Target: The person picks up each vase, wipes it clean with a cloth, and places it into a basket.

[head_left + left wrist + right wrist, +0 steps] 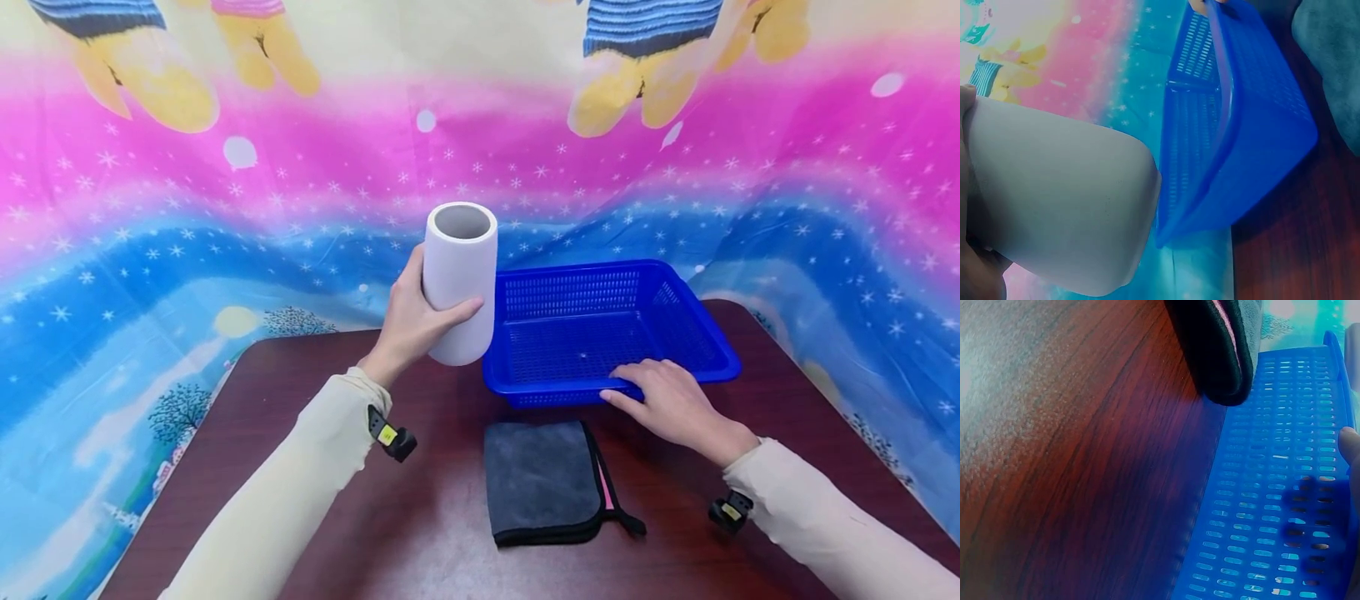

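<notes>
In the head view my left hand (422, 312) grips a tall white cylindrical vase (459, 287) round its side, the thumb lying across the front. The vase is held upright, its hollow mouth facing up, just left of a blue plastic basket (686, 350). Its smooth lower part also fills much of the left wrist view, where the vase (1066, 194) hides part of the backdrop. My right hand (671, 404) holds the basket's near rim, fingers over the edge and thumb outside. Slotted walls of the basket (1260, 506) show in the right wrist view.
A folded dark grey cloth (540, 483) with black edging, a pink inner side and a loop lies in front of the basket. Everything stands on a dark brown wooden table (397, 517). A colourful printed curtain (360, 158) hangs round the table's back and sides.
</notes>
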`<state>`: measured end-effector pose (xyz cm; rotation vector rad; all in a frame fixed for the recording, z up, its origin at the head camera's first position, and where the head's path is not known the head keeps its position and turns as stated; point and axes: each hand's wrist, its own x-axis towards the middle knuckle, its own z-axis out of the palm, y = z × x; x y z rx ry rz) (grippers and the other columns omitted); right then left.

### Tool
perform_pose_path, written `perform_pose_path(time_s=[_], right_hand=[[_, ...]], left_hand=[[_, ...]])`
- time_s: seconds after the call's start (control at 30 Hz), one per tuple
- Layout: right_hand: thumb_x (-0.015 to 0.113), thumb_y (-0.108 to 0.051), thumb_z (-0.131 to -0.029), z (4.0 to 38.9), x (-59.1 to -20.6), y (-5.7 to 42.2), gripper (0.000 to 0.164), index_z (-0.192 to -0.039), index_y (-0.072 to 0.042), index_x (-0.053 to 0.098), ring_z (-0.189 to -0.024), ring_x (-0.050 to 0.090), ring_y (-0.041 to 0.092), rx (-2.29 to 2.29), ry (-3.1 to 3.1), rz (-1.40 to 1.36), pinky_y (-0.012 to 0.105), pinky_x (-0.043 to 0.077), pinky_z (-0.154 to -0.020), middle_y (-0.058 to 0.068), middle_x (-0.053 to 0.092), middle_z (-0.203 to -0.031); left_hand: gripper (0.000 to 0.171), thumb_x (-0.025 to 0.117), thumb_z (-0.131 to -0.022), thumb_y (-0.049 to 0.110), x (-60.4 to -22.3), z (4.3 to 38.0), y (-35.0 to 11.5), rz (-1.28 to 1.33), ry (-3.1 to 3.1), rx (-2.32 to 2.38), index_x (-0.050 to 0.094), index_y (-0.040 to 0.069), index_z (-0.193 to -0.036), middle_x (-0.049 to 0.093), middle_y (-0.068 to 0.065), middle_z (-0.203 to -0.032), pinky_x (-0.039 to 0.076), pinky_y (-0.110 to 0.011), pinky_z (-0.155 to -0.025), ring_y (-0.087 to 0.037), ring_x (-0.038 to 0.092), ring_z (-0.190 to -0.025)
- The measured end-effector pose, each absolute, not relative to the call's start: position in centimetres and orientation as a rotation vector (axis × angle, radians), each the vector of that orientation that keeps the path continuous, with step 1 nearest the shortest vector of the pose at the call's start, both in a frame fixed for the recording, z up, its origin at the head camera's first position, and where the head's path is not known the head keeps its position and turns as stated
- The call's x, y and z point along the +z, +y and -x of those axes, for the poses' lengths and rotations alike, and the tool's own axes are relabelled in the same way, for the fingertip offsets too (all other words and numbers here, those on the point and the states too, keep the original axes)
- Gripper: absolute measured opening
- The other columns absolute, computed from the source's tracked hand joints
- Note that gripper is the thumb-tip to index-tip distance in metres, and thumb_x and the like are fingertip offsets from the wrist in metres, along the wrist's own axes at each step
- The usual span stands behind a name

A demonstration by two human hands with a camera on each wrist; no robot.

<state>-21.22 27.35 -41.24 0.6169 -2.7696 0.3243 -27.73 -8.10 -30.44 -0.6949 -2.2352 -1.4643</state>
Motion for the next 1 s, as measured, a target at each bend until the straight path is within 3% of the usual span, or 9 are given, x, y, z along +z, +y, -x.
perform_pose_path(time_s=[0.6,1.0], right_hand=[[0.066,-0.041,-0.096,21.3,-41.3,27.3,0.041,-0.118,-0.007,0.074,-0.104,0.068,0.032,0.326,-2.777,-0.610,0.055,0.052,-0.091,0.013,0.076,-0.112],[0.067,-0.042,-0.096,21.6,-41.3,27.3,0.039,-0.114,-0.009,0.075,-0.100,0.069,0.031,0.312,-2.768,-0.611,0.054,0.054,-0.087,0.011,0.077,-0.109]], left_hand=[[0.090,0.088,-0.078,0.028,-30.4,28.9,-2.4,0.793,-2.270,-1.455,0.037,0.023,-0.152,0.061,-0.005,-0.134,0.056,-0.047,-0.093,-0.022,0.063,-0.116],[0.092,0.086,-0.079,0.038,-32.0,29.2,1.8,0.880,-2.447,-1.291,0.034,0.023,-0.153,0.059,-0.003,-0.136,0.058,-0.044,-0.093,-0.020,0.062,-0.117]])
